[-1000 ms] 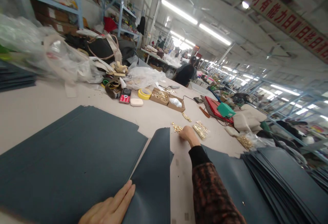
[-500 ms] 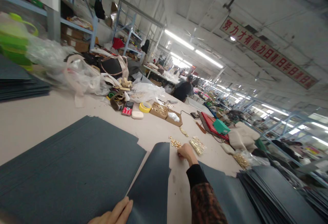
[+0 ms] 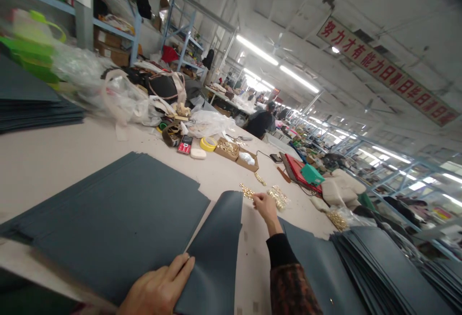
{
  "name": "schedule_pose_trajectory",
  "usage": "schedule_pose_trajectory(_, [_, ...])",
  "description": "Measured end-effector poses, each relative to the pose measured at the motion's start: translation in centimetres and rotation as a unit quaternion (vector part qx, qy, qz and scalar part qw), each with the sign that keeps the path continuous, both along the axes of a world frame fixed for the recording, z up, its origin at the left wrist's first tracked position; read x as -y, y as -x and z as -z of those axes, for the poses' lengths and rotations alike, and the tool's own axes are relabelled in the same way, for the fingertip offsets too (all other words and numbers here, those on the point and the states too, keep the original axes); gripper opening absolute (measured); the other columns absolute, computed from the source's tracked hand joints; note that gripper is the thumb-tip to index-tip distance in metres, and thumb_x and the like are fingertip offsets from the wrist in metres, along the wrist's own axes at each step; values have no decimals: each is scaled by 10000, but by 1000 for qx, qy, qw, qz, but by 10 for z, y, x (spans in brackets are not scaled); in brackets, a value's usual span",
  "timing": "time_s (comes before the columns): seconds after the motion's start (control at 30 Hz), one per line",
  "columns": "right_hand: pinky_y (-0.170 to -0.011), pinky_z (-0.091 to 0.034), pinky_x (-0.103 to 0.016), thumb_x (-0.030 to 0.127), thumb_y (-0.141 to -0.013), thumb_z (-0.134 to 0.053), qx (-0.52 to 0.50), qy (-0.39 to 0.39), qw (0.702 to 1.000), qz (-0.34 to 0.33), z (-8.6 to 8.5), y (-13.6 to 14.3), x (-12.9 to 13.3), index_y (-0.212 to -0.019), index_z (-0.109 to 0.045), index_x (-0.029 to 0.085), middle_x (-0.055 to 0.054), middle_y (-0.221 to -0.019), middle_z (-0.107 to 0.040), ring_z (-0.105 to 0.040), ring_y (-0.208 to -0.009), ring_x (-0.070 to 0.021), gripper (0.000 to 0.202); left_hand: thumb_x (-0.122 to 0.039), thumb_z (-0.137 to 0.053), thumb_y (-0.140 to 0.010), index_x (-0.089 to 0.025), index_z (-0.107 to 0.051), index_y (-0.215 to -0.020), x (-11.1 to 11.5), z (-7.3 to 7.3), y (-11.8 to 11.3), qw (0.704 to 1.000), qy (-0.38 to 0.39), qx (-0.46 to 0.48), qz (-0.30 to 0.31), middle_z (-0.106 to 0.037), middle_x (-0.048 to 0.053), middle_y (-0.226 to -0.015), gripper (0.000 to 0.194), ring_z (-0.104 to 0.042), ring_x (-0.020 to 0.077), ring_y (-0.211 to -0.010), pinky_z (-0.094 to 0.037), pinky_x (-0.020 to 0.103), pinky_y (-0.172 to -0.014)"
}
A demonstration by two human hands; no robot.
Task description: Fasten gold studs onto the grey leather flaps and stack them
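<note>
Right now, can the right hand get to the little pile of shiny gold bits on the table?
Probably yes: the right hand is just beside the gold bits, fingertips pointing toward them, and I see nothing blocking the gap.

The left hand (image 3: pixel 159 283) runs off the bottom edge. Whether the right hand (image 3: pixel 265 206) pinches a gold-coloured piece (image 3: pixel 247 191) is too small to tell; the green handled container (image 3: pixel 34 55) is blurred.

around me is a factory workshop: fluorescent tubes (image 3: pixel 257 50) overhead, a red-lettered banner (image 3: pixel 390 72), blue-framed racks (image 3: pixel 136 36), stacked dark sheets (image 3: pixel 119 228) and gold-coloured fittings (image 3: pixel 247 191) on a worktable (image 3: pixel 79 154)
</note>
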State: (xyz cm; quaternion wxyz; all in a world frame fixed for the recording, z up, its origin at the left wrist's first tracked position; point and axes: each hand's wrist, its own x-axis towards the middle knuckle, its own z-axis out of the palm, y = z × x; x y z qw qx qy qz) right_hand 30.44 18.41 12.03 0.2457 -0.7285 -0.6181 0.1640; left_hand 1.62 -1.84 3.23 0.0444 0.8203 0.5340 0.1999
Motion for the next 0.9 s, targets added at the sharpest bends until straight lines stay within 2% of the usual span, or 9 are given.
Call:
schedule_pose_trajectory(0.1, [-683,-549,-278,411,-876,-535,-80,-26,995,-55,-9,25,31,-992,-670,108,-82,-838,-709,-678,-758,-180,352,-3,-460,-559,-190,-550,-1329,3,-24,-1,998,62,-2,9,-613,96,-1327,797,-656,224,-1042,-521,322,-886])
schedule_pose_trajectory(0.17, [-670,-553,-292,465,-812,-625,-164,-9,977,-136,-8,50,55,-950,-672,131,-60,-780,-698,-662,-708,-174,364,-40,-468,-608,-172,-528,-1334,0,-32,-1,996,82,-5,27,-610,112,-1301,740,-657,243,-1013,-533,355,-851])
schedule_pose_trajectory(0.27, [-580,-517,-262,388,-770,-688,-229,80,937,-251,2,88,92,-830,-679,153,-15,-651,-660,-617,-582,-142,242,-85,-469,-670,-147,-509,-1320,-3,-35,1,995,92,-12,47,-617,121,-1230,654,-659,263,-959,-549,389,-783])
schedule_pose_trajectory(0.37, [-528,-443,-218,251,-805,-620,-163,150,925,-309,17,113,114,-778,-689,165,6,-631,-650,-578,-551,-112,113,-114,-471,-709,-149,-530,-1261,-2,-33,2,995,85,-17,52,-633,101,-1121,556,-655,266,-880,-550,404,-717])
schedule_pose_trajectory(0.47, [-528,-395,-209,177,-800,-592,-88,154,922,-344,26,122,117,-752,-710,171,10,-648,-667,-562,-573,-107,128,-131,-483,-727,-164,-565,-1171,-1,-31,2,996,69,-18,50,-634,78,-1043,453,-645,253,-830,-534,388,-680])
schedule_pose_trajectory(0.57, [-557,-391,-209,165,-796,-607,-59,154,918,-359,25,123,113,-763,-731,175,11,-683,-695,-578,-608,-111,129,-146,-500,-728,-171,-573,-1126,-1,-28,2,997,58,-16,50,-633,69,-1017,406,-635,240,-806,-517,374,-663])
schedule_pose_trajectory(0.9, [-493,-359,-184,127,-756,-619,-23,197,915,-352,10,136,110,-761,-755,155,15,-594,-655,-530,-529,-91,139,-86,-479,-667,-159,-595,-1194,1,-16,3,999,24,-7,39,-670,83,-1072,545,-658,248,-840,-527,387,-678])
